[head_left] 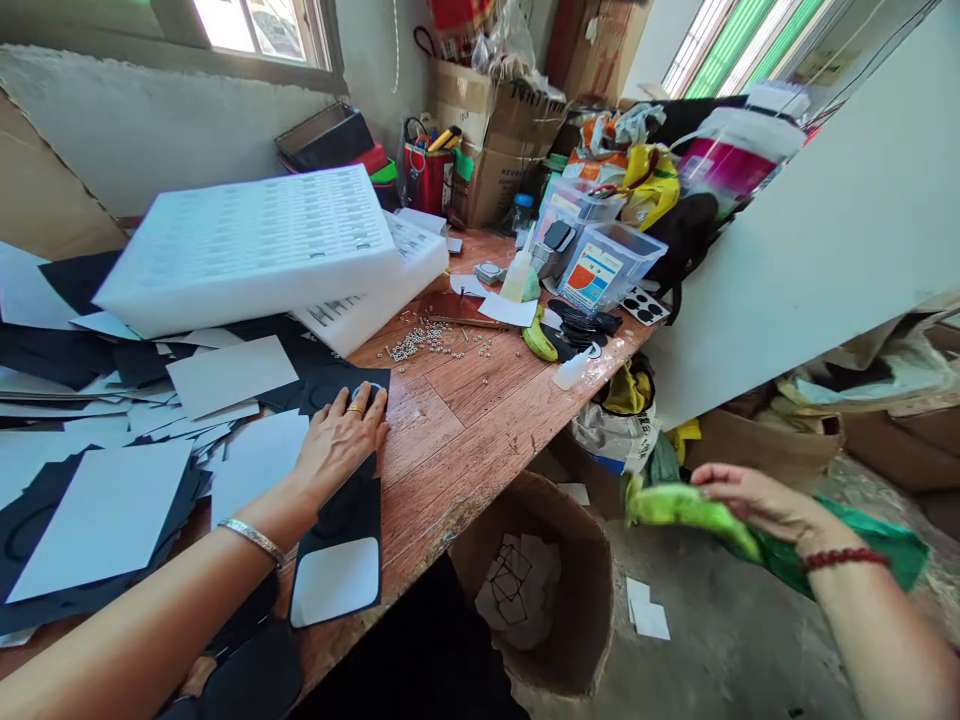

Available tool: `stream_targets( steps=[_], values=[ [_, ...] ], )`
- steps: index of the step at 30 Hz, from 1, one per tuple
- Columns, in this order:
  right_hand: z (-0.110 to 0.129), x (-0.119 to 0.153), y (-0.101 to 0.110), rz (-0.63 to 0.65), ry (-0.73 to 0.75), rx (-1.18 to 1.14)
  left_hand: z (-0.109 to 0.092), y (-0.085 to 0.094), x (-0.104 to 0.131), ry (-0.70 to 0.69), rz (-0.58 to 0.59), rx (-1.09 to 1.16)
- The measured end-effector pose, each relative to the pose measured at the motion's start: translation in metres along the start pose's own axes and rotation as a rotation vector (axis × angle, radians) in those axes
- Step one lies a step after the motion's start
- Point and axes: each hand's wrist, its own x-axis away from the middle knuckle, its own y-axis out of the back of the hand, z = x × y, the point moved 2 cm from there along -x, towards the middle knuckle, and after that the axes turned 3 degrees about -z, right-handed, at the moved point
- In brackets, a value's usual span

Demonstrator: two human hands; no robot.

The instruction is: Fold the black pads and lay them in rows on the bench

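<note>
My left hand (pixel 341 435) lies on a black sheet (pixel 379 385) at the table's left part, its fingers spread and pressing down. Below it is a black piece with a white rounded panel (pixel 335 582). On the right, off the table's edge, my right hand (pixel 754 500) is closed round a green, slightly blurred banana-like object (pixel 690 505). Behind that hand hangs green plastic (pixel 885 545). Another green banana-like piece (pixel 538 338) rests on the table beside black pieces (pixel 581 325) and a small white bottle (pixel 574 370).
White foam blocks (pixel 255 250) and stacked white and black sheets (pixel 97 510) cover the left. Small metal rings (pixel 420 342) are scattered mid-table. Clear bins (pixel 611 265) and a dropper bottle (pixel 517 275) stand behind. An open cardboard box (pixel 592 610) is below the edge.
</note>
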Motion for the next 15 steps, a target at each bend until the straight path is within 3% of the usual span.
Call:
stream_targets(
  steps=[3, 5, 7, 11, 13, 15],
  values=[
    [0.0, 0.0, -0.034, 0.061, -0.004, -0.034, -0.001, 0.002, 0.0, -0.002, 0.022, -0.007],
    [0.028, -0.005, -0.044, 0.085, 0.095, -0.051, -0.002, 0.003, -0.001, -0.006, 0.033, 0.007],
    [0.08, -0.005, -0.047, 0.108, 0.312, -0.104, -0.001, 0.003, -0.002, -0.003, 0.042, 0.049],
    [0.215, -0.001, -0.056, 0.09, 0.712, -0.106, 0.0, 0.002, -0.003, 0.015, 0.038, 0.109],
    [0.278, -0.016, -0.063, -0.162, 0.783, 0.045, 0.0, 0.002, -0.003, 0.017, 0.036, 0.106],
    [0.33, -0.045, -0.073, -0.288, 0.761, 0.091, -0.001, 0.001, -0.002, 0.017, 0.032, 0.098]
  ],
)
